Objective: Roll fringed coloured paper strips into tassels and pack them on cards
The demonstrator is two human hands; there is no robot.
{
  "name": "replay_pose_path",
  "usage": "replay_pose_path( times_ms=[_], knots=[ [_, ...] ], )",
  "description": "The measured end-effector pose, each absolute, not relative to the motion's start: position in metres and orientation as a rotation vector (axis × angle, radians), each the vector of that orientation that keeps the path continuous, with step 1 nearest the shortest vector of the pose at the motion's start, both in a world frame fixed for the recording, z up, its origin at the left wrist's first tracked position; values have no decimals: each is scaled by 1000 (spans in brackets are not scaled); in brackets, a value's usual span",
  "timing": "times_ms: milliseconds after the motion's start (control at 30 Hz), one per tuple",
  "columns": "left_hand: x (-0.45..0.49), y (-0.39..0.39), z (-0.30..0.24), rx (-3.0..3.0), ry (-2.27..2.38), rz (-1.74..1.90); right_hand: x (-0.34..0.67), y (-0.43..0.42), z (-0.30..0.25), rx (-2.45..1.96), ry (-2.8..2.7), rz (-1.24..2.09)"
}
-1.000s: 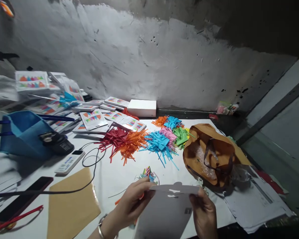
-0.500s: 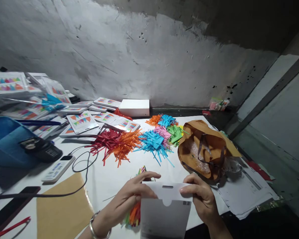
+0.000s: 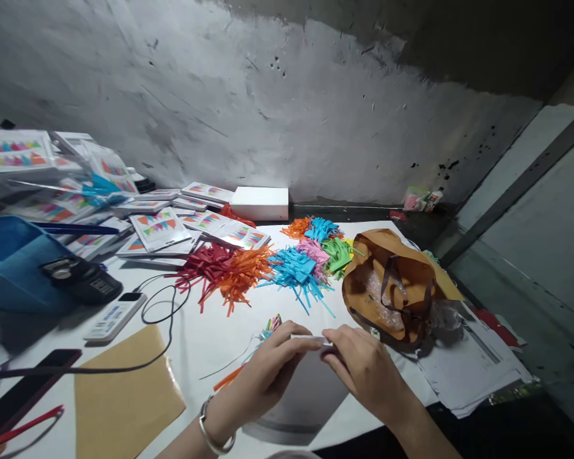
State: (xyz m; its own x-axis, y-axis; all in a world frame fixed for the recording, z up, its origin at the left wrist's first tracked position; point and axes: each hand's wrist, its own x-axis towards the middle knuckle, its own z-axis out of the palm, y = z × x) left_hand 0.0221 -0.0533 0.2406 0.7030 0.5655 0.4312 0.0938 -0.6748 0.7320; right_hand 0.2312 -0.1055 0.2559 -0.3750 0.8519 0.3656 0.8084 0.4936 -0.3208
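Observation:
Both hands hold a white card packet (image 3: 316,386) by its top edge, low in the middle of the head view. My left hand (image 3: 272,363), with a silver bangle on the wrist, is closed on the left part of that edge. My right hand (image 3: 361,363) pinches it close to the left fingertips. The packet's top edge is tipped, so its flap shows only as a thin strip. A multicoloured bundle of paper strips (image 3: 270,324) lies just behind my left hand and is partly hidden by it.
Paper tassels in dark red (image 3: 210,264), orange (image 3: 243,274) and blue (image 3: 294,268) lie beyond the hands. Printed packets (image 3: 157,229) are piled at left, near a power strip (image 3: 115,317). An open brown bag (image 3: 387,287) stands at right beside loose papers (image 3: 473,363).
The packet has tipped, so its slotted flap no longer faces me. My right hand has moved left along the edge, and the two hands are now close together.

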Motion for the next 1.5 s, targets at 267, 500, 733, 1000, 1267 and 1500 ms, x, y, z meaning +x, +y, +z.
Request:
replay_pose_path(
  times_ms=[267, 500, 733, 1000, 1267, 1500],
  knots=[
    [26, -45, 249, 2184, 470, 811, 233, -94, 257, -1344, -2365, 320],
    [31, -36, 251, 2221, 591, 706, 240, -84, 251, -1338, -2295, 496],
    [35, -31, 254, 2238, 604, 733, 241, -82, 265, -1292, -2239, 720],
    [37, -29, 253, 2269, 593, 744, 240, -82, 257, -1412, -2190, 635],
    [39, -30, 255, 2297, 580, 721, 237, -80, 255, -1415, -2184, 634],
    [40, -31, 253, 2288, 543, 676, 232, -80, 247, -1383, -2081, 782]
  ],
)
